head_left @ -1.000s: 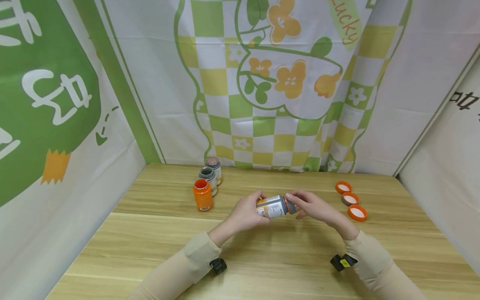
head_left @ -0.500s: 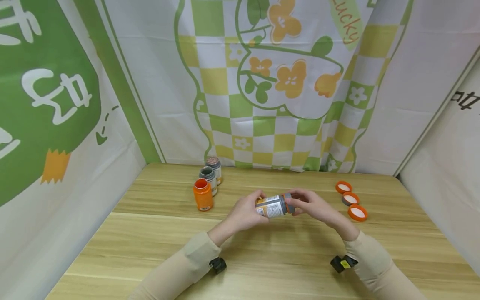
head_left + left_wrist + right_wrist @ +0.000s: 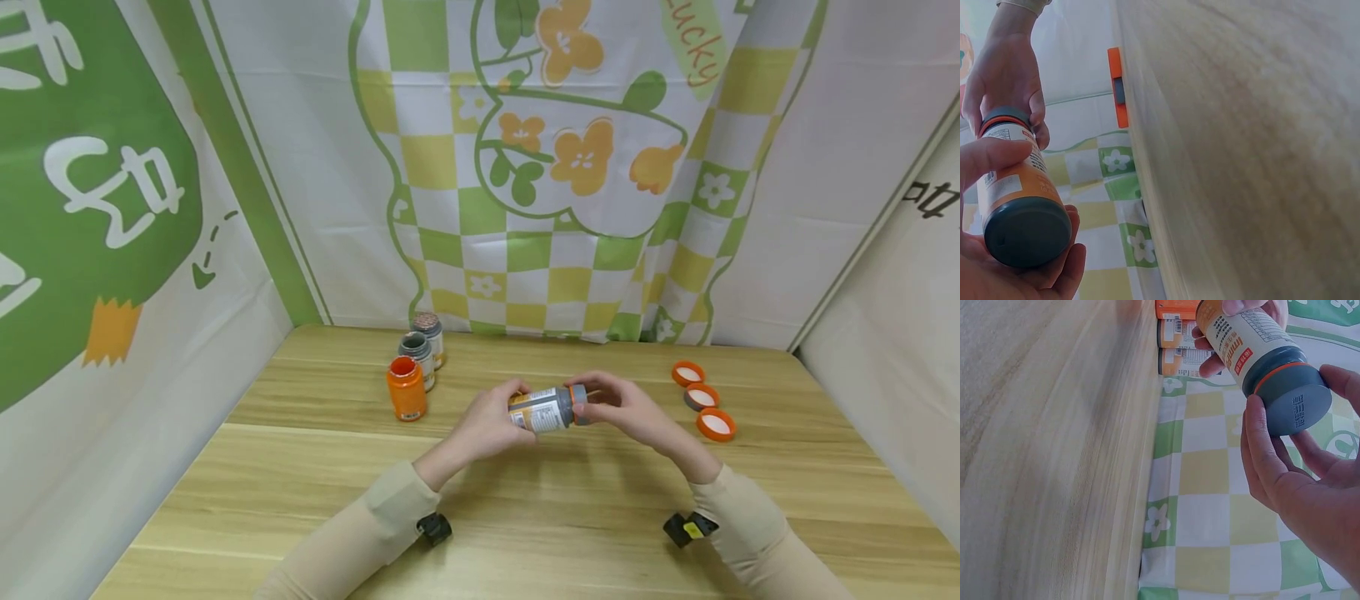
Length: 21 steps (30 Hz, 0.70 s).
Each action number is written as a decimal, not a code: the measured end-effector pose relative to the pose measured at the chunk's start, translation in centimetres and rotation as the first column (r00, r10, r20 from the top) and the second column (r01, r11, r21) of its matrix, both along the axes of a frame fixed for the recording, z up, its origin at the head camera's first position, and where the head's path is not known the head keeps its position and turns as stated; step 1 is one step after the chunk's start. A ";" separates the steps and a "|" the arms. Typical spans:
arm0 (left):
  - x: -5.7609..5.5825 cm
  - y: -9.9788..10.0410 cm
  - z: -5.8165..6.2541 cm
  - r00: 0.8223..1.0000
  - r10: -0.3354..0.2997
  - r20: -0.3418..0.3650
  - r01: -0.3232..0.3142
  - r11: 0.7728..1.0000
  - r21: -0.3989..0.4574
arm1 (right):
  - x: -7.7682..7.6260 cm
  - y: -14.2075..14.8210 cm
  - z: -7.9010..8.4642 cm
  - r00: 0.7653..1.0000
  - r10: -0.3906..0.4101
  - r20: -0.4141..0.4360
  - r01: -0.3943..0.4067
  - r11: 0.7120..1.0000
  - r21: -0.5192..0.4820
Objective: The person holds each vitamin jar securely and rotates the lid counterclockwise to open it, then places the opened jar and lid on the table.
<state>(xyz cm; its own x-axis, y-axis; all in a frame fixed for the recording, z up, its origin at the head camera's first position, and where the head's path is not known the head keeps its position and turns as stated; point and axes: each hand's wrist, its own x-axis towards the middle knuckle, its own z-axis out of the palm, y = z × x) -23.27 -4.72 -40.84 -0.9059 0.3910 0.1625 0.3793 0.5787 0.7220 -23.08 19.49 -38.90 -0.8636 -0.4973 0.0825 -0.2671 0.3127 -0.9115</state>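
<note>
A white-and-orange labelled pill bottle (image 3: pixel 540 411) lies tilted sideways above the middle of the table. My left hand (image 3: pixel 483 425) grips its body, with the thumb across the label and the dark grey base (image 3: pixel 1027 231) showing in the left wrist view. On its right end sits a grey cap (image 3: pixel 1294 400) with an orange band around its lower edge. The fingers and thumb of my right hand (image 3: pixel 626 410) hold this cap around its side; its embossed top shows between them in the right wrist view.
On the left of the wooden table (image 3: pixel 315 492) an orange uncapped bottle (image 3: pixel 407 393), a grey uncapped bottle (image 3: pixel 417 346) and a third bottle with a speckled pinkish top (image 3: pixel 427 323) stand in a row. Three caps (image 3: pixel 716 425) lie with white insides up at the right.
My right hand's fingers have shifted around the cap, the thumb now lower along its side and the knuckles slightly higher. My left hand keeps its grip on the pill bottle almost unmoved.
</note>
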 end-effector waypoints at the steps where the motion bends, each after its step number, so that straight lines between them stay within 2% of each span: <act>1: 0.0 0.0 0.0 1.000 -0.001 0.000 0.001 1.000 0.000 | 0.0 0.0 0.0 1.000 -0.001 -0.003 0.001 1.000 0.000; 13: 0.1 0.0 -0.2 0.999 -0.012 -0.050 0.013 1.000 0.011 | 0.4 -0.2 0.2 0.999 -0.020 -0.029 0.019 1.000 -0.022; 21: 0.0 -0.1 -0.3 0.997 0.001 -0.071 -0.001 1.000 -0.003 | 0.4 0.0 -0.1 0.996 -0.045 -0.082 0.041 0.998 -0.052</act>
